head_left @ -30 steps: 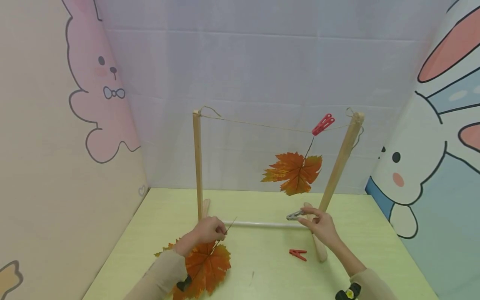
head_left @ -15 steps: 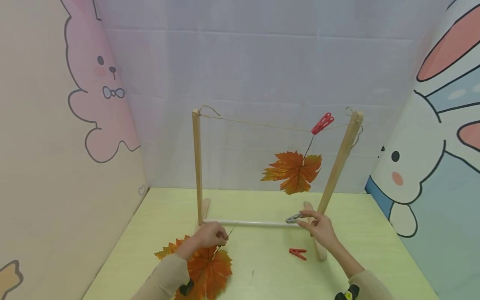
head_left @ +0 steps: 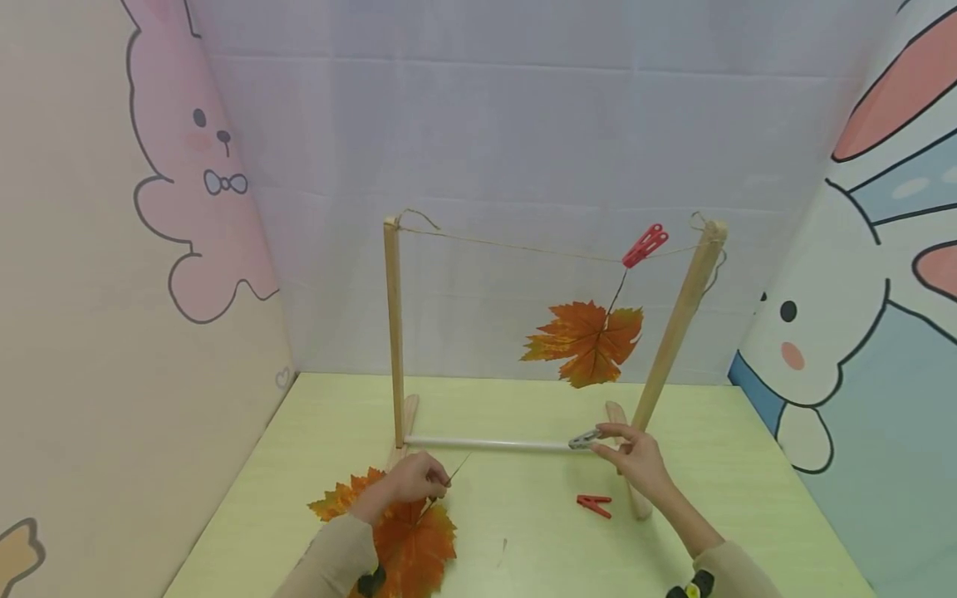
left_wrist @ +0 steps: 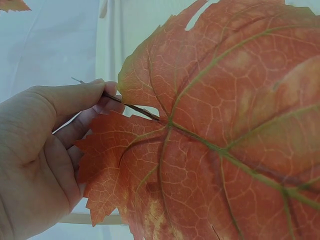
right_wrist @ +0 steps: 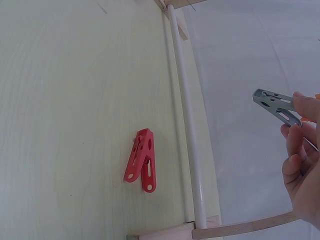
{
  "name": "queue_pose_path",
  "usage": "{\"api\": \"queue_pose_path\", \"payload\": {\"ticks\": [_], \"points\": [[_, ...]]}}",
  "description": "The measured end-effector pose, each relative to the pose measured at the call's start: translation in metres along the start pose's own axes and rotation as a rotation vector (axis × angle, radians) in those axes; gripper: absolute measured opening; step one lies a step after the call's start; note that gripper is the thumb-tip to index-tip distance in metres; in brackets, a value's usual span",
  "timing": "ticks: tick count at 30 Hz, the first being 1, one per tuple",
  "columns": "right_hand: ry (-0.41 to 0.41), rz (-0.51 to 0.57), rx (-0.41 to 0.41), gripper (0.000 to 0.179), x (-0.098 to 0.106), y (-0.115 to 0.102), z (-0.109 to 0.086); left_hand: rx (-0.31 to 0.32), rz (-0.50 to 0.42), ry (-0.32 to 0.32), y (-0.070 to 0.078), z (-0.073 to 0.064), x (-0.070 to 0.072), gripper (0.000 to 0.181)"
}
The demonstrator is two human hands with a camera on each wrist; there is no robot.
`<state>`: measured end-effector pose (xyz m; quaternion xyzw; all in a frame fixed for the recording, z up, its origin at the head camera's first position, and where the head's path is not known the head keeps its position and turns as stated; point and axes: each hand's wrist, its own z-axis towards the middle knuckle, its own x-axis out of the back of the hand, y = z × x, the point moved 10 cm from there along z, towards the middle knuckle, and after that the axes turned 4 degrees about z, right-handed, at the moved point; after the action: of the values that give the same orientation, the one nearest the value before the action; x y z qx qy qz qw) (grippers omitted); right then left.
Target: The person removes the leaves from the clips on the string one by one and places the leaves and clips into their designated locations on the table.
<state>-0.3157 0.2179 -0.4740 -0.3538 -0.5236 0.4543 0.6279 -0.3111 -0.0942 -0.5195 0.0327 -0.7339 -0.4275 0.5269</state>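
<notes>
Hands: L pinches leaf stem, R gry clip.

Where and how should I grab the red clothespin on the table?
I'd pinch the red clothespin across its two leg ends, coming from above and right in the head view: it lies flat, nose left, legs splayed right, so squeezing should open it.

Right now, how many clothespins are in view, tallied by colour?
Red: 2, one clipped to the string (hanging red clothespin), one on the table (loose red clothespin)
Grey: 1, the grey clothespin pinched in the right hand
Total: 3
</notes>
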Motion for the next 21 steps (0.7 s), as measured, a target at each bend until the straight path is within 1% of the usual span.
{"api": "queue_pose_path", "payload": {"ticks": [6,11,15,21], "points": [[-0.01,0.01,-0.023,0.033,-0.003,0.004,-0.001,0.012,-0.021,0.012,-0.005,-0.001,-0.005,0.011],[-0.019,0.039,-0.05,0.034,-0.006,0.008,-0.003,0.033,-0.001,0.02,-0.016,0.001,-0.013,0.01],[-0.021,0.059,-0.066,0.034,-0.008,0.009,-0.006,0.046,0.024,0.03,-0.021,0.002,-0.019,0.008],[-0.022,0.081,-0.046,0.034,-0.01,0.01,-0.006,0.048,0.04,0.047,-0.024,0.0,-0.022,0.007]]}}
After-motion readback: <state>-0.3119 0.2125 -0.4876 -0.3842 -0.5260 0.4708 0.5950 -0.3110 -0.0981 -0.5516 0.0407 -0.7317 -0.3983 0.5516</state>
